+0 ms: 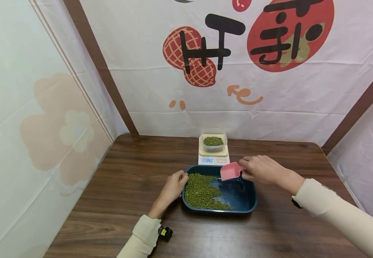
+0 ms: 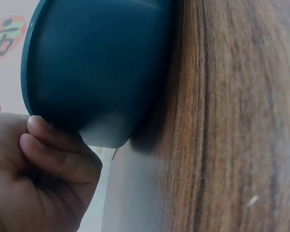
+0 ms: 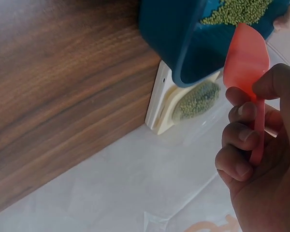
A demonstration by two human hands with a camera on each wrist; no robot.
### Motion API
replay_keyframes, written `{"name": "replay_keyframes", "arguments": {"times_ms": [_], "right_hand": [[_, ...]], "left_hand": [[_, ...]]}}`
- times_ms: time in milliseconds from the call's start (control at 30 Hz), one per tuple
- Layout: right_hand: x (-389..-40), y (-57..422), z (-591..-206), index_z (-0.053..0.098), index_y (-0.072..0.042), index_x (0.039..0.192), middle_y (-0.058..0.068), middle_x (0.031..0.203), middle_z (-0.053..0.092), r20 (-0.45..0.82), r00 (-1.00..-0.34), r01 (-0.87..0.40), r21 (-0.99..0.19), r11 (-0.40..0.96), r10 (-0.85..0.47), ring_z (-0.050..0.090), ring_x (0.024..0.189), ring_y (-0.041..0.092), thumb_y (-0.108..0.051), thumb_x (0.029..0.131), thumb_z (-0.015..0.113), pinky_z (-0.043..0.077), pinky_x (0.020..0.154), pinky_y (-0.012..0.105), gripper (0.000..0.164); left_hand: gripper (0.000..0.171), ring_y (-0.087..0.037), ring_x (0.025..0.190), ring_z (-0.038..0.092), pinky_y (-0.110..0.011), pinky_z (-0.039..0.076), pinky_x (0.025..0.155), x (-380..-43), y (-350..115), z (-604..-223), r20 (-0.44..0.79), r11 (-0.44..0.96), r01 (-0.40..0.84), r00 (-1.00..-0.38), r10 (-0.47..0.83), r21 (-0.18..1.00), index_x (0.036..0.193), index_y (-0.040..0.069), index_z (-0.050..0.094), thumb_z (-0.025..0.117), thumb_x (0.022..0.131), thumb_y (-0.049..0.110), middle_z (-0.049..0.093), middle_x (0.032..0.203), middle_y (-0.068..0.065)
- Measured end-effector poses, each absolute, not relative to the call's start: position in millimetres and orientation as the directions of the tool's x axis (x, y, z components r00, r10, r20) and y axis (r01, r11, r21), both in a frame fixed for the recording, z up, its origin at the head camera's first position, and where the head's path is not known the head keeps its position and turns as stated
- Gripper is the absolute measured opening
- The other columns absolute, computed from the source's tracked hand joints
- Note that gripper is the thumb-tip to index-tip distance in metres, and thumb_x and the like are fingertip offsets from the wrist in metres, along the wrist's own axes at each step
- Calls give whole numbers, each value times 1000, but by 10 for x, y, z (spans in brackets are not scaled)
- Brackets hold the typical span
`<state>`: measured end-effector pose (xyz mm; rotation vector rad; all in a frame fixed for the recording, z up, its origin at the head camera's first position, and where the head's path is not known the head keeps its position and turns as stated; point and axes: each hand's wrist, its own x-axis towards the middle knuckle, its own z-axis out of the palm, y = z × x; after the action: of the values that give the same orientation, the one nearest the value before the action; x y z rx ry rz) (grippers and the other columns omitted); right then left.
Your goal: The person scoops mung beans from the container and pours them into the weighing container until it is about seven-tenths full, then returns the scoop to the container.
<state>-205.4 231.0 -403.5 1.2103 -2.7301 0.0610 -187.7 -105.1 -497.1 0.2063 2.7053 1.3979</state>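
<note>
A dark blue tray (image 1: 238, 212) holds green mung beans (image 1: 202, 193), heaped toward its left side. My left hand (image 1: 175, 184) grips the tray's left rim; in the left wrist view, curled fingers (image 2: 63, 154) meet the tray's edge (image 2: 25, 77). My right hand (image 1: 260, 169) holds a pink scoop (image 1: 229, 171) by its handle over the tray's back right part. No beans show in the scoop's bowl. The right wrist view has the fingers wrapped round the scoop's handle (image 3: 259, 130), with the thumb pressed near the bowl.
Behind the tray, a white kitchen scale (image 1: 206, 160) with a lit display carries a clear plastic container (image 1: 214, 147) of mung beans. The brown wooden table (image 1: 135, 179) extends on both sides. A printed cloth (image 1: 148, 86) hangs along the table's back edge.
</note>
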Motion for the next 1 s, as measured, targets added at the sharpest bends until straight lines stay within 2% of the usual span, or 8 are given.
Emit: {"name": "replay_keyframes", "arguments": {"times_ms": [133,333,567,1000], "right_hand": [[-2013,2331,-4069,60,-16,90,-9,72,45,153,-662,-740,20,672,-734,40,54,7,-24,85,64,32,44,22,11],[-1993,2370,-4102,58,-15,85,-8,69,44,170,-657,-743,20,669,-734,40,53,8,-20,84,64,31,44,23,8],[-1940,2382,-4135,56,-18,81,-9,69,43,116,-692,-719,-24,694,-713,39,53,8,-18,81,63,29,44,23,7],[-1842,2344,-4267,61,-18,83,-9,68,42,57,-687,-727,-60,684,-725,37,51,7,-20,83,64,26,44,22,4]], "left_hand": [[33,-15,38,46,-25,41,36,-1882,-1052,-4980,-23,577,73,-987,157,814,75,11,47,42,104,28,43,53,-3],[34,-15,37,47,-25,42,36,-1884,-1053,-4978,-17,582,77,-988,153,809,75,11,47,42,103,28,43,54,-2],[33,-15,37,46,-24,42,36,-1888,-1052,-4979,-19,586,75,-988,152,807,75,11,47,42,103,28,43,54,-2],[34,-15,37,46,-24,42,36,-1885,-1057,-4978,-17,583,77,-988,154,809,75,11,47,42,104,29,43,54,-3]]}}
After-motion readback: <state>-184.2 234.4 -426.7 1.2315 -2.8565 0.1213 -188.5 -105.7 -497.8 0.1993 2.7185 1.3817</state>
